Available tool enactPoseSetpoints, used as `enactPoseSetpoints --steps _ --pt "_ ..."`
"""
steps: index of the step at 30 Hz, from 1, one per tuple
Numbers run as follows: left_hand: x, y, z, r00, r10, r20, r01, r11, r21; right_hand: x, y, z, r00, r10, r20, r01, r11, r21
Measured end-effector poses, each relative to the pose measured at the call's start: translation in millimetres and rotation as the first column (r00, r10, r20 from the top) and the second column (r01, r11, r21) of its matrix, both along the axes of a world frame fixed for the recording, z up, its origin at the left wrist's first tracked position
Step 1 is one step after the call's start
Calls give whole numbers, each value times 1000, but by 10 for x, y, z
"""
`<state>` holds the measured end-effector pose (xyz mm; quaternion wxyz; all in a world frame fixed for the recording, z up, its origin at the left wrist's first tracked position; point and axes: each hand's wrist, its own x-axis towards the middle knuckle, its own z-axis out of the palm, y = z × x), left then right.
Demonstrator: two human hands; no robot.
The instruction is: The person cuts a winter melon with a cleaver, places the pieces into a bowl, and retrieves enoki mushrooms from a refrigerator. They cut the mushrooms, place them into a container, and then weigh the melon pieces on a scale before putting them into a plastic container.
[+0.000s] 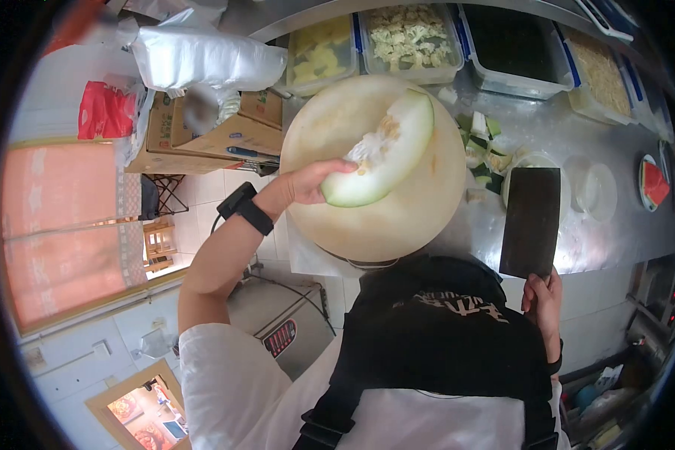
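Observation:
A wedge of winter melon [406,154], with pale green rind, white flesh and a seedy core, is gripped at its near left end by my left hand [311,182]. My thumb presses on the flesh side while the fingers go under the rind, partly hidden. Below the wedge is a thick round chopping board [315,124]. On the right, beyond the board's edge, my right hand [543,298] is closed around the handle of a cleaver [531,221]. Its broad dark blade points away from me and overlaps a white bowl [536,160] in this view.
Green rind offcuts [490,154] lie on the steel counter [457,244] right of the board. A pale round container [595,191] and a small plate with a red piece [655,182] stand further right. Food tubs [412,45] line the back. Cardboard boxes [217,139] stand left.

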<state>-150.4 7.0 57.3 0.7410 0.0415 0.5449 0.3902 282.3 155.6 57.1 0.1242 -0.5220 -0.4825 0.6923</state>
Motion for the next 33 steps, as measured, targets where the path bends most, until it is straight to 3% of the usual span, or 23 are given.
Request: enactPoseSetpoints --steps 8,10,11,12,13,14,15,16,20,22,33 --pt "280 -129 -29 995 52 80 -61 992 111 28 -17 -1 1000 22 -11 -22 1000 -19" --pt "400 -72 36 992 60 -112 -38 981 190 46 -24 -25 999 37 -18 -38 999 -26" --pt "435 -62 4 992 60 -112 -38 981 191 51 -29 -34 999 23 -23 -24 999 -26" --pt "462 -56 -42 829 14 -559 147 959 242 54 -30 -39 1000 9 -29 -10 1000 -27" --pt "491 -48 -63 474 20 -880 330 923 199 58 -33 -42 1000 10 -29 -10 1000 -26" --pt "522 -52 -55 473 21 -881 329 923 199 62 -37 -43 1000 7 -24 -8 1000 -28" --pt "565 -54 -8 137 -2 -991 432 900 58 59 -37 -44 1000 6 -18 -6 1000 -31" --pt "606 -63 12 -215 -6 -977 478 871 -111 54 -36 -38 1000 7 -18 -8 1000 -30" --pt "781 -177 -237 -170 -42 -985 431 895 -113 117 -48 -92 1000 6 -15 -6 1000 -29" --pt "826 -225 -326 -299 24 -954 428 897 -112 140 -72 -112 1000 -3 -28 2 999 -32" --pt "829 -229 -332 -268 95 -959 425 905 -29 45 -70 -32 999 32 -1 -32 999 -36"
